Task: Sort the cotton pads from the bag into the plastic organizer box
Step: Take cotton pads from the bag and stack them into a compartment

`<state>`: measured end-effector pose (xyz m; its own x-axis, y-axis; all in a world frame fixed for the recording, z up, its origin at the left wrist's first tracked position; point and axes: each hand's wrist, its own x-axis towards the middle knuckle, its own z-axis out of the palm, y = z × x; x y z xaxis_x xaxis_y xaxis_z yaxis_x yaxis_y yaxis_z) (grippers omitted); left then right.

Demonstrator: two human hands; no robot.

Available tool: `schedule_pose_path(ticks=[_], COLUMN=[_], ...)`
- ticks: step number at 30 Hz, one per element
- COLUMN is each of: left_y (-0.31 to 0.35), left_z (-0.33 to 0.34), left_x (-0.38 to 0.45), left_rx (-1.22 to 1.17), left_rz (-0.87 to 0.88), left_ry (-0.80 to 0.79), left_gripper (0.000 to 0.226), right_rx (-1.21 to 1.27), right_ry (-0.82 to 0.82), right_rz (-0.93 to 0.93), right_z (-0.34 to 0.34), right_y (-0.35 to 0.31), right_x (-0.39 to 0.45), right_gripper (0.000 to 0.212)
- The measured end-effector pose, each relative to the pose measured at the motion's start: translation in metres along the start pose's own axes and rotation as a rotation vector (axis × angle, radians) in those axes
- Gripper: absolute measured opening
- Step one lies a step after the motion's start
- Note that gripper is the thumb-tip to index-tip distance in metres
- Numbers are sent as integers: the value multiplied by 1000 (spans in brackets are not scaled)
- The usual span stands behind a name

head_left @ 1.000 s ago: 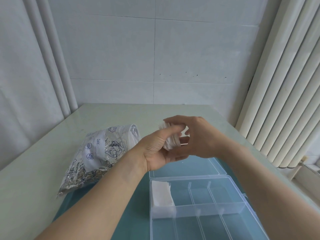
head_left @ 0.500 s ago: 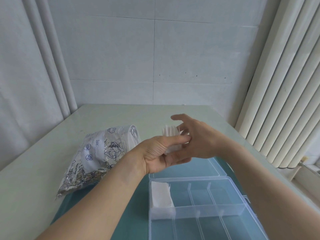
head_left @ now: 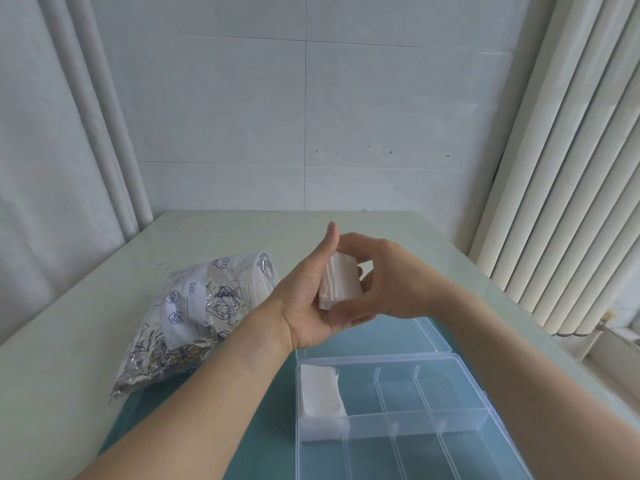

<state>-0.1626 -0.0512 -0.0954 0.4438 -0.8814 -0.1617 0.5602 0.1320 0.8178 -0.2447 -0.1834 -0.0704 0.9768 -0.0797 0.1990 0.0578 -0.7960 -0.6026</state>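
Above the far edge of the box I hold a white stack of cotton pads point(head_left: 341, 282) between both hands. My left hand point(head_left: 304, 306) cradles it against the palm with the thumb straight up, fingertips showing behind the stack. My right hand point(head_left: 391, 282) grips it from the right, fingers over the top and thumb below. The foil zip bag point(head_left: 194, 313) lies on the table to the left. The clear plastic organizer box point(head_left: 415, 419) stands open below my hands. Several pads point(head_left: 318, 393) fill its far left compartment; the other compartments show nothing inside.
The box's clear lid point(head_left: 391, 336) lies flat behind it. A teal mat point(head_left: 263, 427) sits under the box and the bag's corner on the pale table point(head_left: 86, 341). A tiled wall is behind, and vertical white slats point(head_left: 554, 202) run down the right.
My left thumb has lifted off the stack and points up. The stack has tilted so its flat face shows, and my right fingers have closed over its top.
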Motion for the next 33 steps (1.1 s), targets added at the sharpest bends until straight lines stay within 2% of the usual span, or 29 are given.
schedule_pose_path(ticks=[2,5,6,8,10,11,14,18,24,27,31,33], left_y=[-1,0,0,-1,-3,-2,-2,-1,-2,0,0,-2], left_z=[4,4,5,5,6,7,5,2,2,-3,-8,-6], left_x=[-1,-2,-3,-3,-2,-1,2,0,1,0,-4,-3], left_rx=[27,18,27,45,30,22,13,15,29,73,148,198], left_rz=[30,49,50,49,46,50,57,45,12,30,47,64], left_ry=[-8,-8,-15,-16,-16,-24,-18,-18,-32,-87,-251,-261], left_gripper=[58,65,70,74,66,59,51,53,68,66,68,56], right_rx=[-6,-60,-70,-87,-111,-110,-89,-82,-117,-68,-88,-121], right_ry=[-13,-17,-7,-12,-45,-60,-49,-10,-71,-45,28,12], right_rz=[18,9,15,32,44,40,21,28,29,-6,-4,7], right_z=[2,3,3,3,2,2,2,1,3,3,0,-2], right_y=[-1,-8,-7,-6,-5,-5,-5,-2,-2,-4,-7,-7], right_x=[-1,0,1,0,-2,-2,-1,0,0,-1,-1,0], right_gripper=[90,56,53,61,79,80,64,67,63,60,64,64])
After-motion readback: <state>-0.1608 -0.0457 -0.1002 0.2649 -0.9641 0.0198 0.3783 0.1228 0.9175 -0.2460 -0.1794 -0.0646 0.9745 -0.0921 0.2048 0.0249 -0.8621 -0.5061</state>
